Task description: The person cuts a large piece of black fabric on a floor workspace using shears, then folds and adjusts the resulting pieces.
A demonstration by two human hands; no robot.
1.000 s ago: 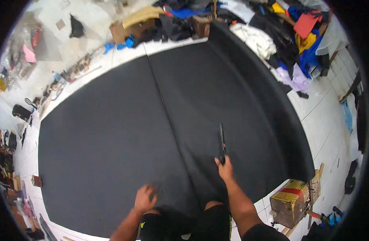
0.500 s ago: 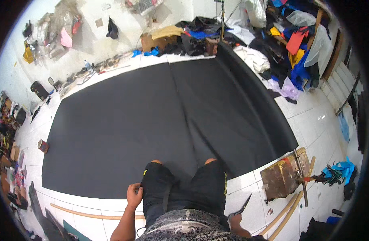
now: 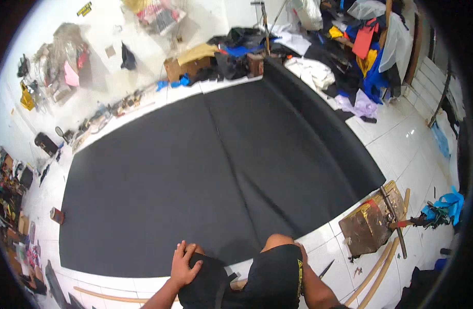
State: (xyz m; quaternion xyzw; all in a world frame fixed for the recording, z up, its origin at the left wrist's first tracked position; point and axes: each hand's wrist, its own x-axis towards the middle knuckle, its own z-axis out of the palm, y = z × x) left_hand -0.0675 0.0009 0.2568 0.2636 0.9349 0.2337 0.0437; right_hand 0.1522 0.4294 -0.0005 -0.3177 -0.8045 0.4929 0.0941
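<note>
A wide sheet of black material [image 3: 159, 180] lies spread over the floor in front of me, with a thick roll or fold [image 3: 324, 123] along its right side. My left hand [image 3: 183, 265] rests on my left knee, open, fingers apart and holding nothing. On the outer side of my right knee sits my right hand [image 3: 303, 253]; the knee hides most of its fingers. Just right of that forearm shows a dark pointed blade [image 3: 327, 268]. The arm covers its lower end, so its kind is unclear, and it appears apart from the hand.
A worn box-like block [image 3: 368, 226] with a metal rod [image 3: 393, 221] stands by the sheet's right corner. Wooden poles [image 3: 378, 273] lie beside it. A tin can [image 3: 57, 216] is at the left edge. Heaped cloth [image 3: 311, 72] fills the back right.
My left hand has moved from beside my thigh onto the knee. My right hand has come forward from beside the blade to the right knee. My knees are bent more and the view has shifted.
</note>
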